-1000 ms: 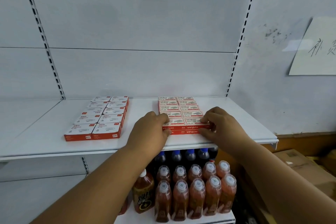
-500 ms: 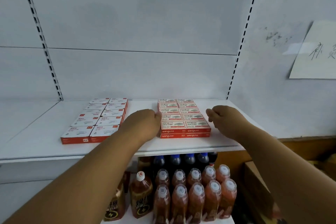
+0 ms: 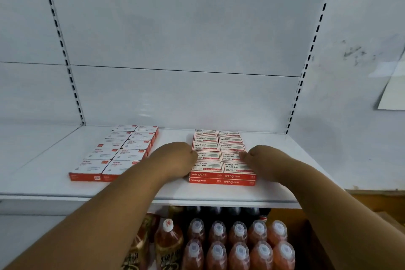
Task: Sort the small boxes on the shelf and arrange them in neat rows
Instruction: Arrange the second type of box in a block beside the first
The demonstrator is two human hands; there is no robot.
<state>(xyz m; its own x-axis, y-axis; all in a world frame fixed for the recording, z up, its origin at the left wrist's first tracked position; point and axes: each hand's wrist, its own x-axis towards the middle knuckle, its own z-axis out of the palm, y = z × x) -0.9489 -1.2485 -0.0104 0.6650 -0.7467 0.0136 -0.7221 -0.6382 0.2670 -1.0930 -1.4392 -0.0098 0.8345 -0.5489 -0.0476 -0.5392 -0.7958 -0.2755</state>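
Two blocks of small red-and-white boxes lie on the white shelf (image 3: 219, 194). The left block (image 3: 118, 153) is two columns wide and a single layer. The right block of "wengu" boxes (image 3: 221, 156) is two columns wide and two layers high at the front. My left hand (image 3: 175, 158) presses its curled knuckles against this block's left side. My right hand (image 3: 260, 158) has curled fingers touching the block's right edge and top. Neither hand lifts a box.
Below the shelf stand rows of orange drink bottles (image 3: 238, 245) and dark bottles behind them. A paper note (image 3: 392, 92) hangs on the wall at right. A cardboard box (image 3: 391, 219) sits low at right. Bare shelf surface lies to either side of the two blocks.
Both hands left the front boxes, drew apart, then closed in on the right block's two sides farther back. The block sits squarer. The left block has not moved.
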